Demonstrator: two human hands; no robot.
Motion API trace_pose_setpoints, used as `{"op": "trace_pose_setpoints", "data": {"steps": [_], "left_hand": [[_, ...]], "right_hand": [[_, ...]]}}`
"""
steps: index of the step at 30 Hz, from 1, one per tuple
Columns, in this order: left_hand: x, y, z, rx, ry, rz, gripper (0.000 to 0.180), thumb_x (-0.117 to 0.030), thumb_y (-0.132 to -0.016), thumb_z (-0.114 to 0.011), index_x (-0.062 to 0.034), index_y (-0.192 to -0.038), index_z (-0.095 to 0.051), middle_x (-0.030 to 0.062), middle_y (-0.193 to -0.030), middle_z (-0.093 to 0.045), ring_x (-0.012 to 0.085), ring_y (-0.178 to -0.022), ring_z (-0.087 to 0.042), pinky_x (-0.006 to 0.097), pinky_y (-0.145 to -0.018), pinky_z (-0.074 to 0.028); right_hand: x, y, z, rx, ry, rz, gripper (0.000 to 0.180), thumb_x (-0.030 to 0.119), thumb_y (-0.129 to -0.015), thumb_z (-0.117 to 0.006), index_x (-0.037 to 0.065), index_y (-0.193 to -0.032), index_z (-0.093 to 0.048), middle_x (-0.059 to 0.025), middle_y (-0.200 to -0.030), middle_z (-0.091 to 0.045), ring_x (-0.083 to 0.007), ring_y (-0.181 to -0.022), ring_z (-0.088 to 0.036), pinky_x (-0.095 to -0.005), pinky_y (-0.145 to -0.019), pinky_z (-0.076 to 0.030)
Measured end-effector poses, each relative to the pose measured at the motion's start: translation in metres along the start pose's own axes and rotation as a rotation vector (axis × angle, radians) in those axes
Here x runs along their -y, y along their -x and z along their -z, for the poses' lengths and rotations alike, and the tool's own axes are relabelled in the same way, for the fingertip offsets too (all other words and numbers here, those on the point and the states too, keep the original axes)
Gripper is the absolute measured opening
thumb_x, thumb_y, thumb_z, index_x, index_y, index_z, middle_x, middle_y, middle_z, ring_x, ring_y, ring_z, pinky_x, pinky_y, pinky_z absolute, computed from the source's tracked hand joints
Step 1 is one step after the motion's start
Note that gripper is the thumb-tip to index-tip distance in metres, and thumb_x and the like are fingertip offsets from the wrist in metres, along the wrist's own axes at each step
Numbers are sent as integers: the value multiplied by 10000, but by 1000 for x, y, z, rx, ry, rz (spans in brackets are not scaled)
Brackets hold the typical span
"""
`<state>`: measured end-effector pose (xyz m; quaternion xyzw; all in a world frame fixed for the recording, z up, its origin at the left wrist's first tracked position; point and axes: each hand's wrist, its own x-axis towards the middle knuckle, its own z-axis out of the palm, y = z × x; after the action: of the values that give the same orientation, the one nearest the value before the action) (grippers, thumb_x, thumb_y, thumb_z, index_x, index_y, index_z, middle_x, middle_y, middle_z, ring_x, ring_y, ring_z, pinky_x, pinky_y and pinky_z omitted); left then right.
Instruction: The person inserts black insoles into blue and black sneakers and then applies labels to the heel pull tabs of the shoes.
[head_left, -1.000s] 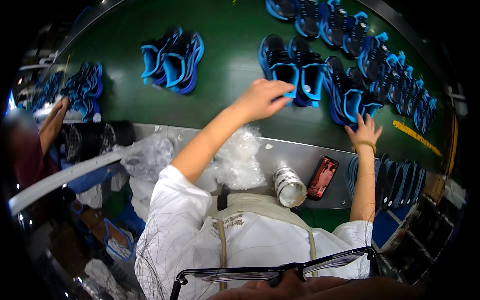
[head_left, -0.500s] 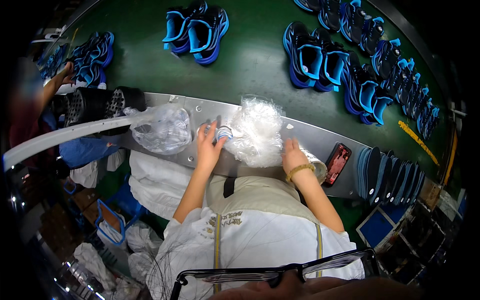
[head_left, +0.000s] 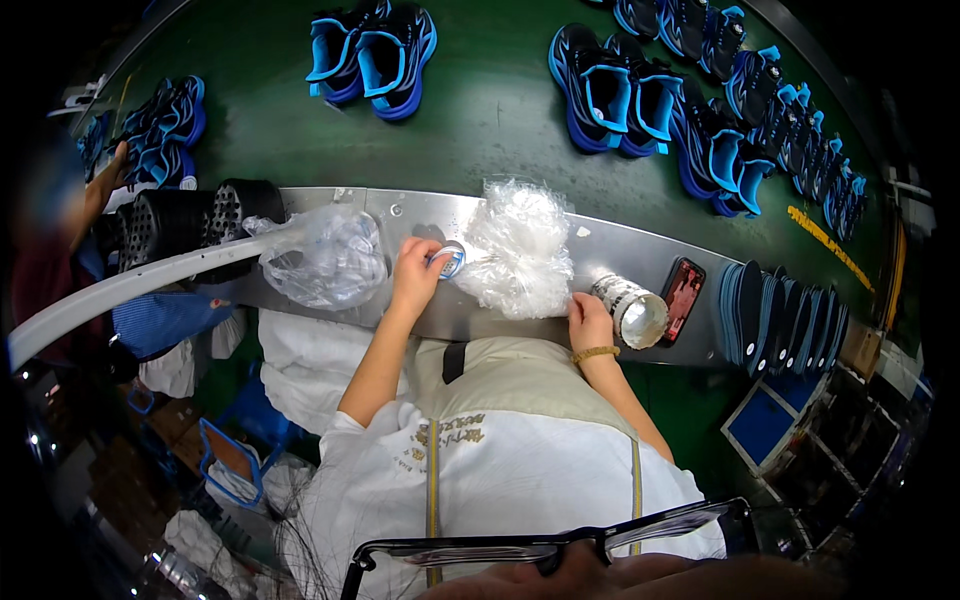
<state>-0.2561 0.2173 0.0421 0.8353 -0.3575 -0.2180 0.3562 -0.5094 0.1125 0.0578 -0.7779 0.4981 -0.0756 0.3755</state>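
Both hands [head_left: 415, 275] back from shoes to clear bag [head_left: 517, 250] of white pieces.

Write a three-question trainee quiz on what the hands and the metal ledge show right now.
1. True or false: the left hand rests on a shoe.
2. Which hand touches the crumpled clear plastic bundle? A left B right C neither
3. Fill in: the phone lies beside the open ____ can on the metal ledge.

Key: 1 false, it holds a small round tape roll. 2 B, the right hand. 3 metal.
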Motion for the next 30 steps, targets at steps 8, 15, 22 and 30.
{"op": "trace_pose_setpoints", "data": {"steps": [8, 15, 22, 30], "left_hand": [[-2, 0, 25, 143, 180, 246, 129, -102, -690, -620, -14, -766, -565, 97, -707, -578, 195, -565, -530, 272, -537, -419], [-7, 5, 60, 71, 176, -18, 118, -121, -721, -597, -20, -761, -550, 76, -727, -588, 164, -577, -523, 261, -531, -407], [-127, -2, 67, 503, 940, 21, 73, -94, -787, -538, -40, -835, -531, 111, -1129, -470, 154, -986, -458, 260, -793, -375], [-168, -24, 31, 693, 1173, 170, 55, -19, -794, -499, -1, -844, -514, 129, -987, -530, 181, -924, -496, 306, -819, -388]], "right_hand": [[25, 24, 35, -4, 43, -62, 88, 84, -741, -533, 18, -796, -550, -158, -746, -534, -328, -710, -519, -372, -619, -421], [43, 41, 102, 42, -55, -147, 74, 81, -720, -567, 37, -779, -573, -138, -724, -568, -283, -668, -556, -339, -610, -450], [104, -11, 111, -221, -393, 166, 124, -13, -791, -494, -39, -911, -509, -65, -765, -535, -103, -648, -531, -189, -598, -429], [115, -12, 85, 18, -868, 170, 118, -40, -773, -487, -32, -884, -529, -95, -834, -524, -150, -761, -544, -235, -660, -449]]}}
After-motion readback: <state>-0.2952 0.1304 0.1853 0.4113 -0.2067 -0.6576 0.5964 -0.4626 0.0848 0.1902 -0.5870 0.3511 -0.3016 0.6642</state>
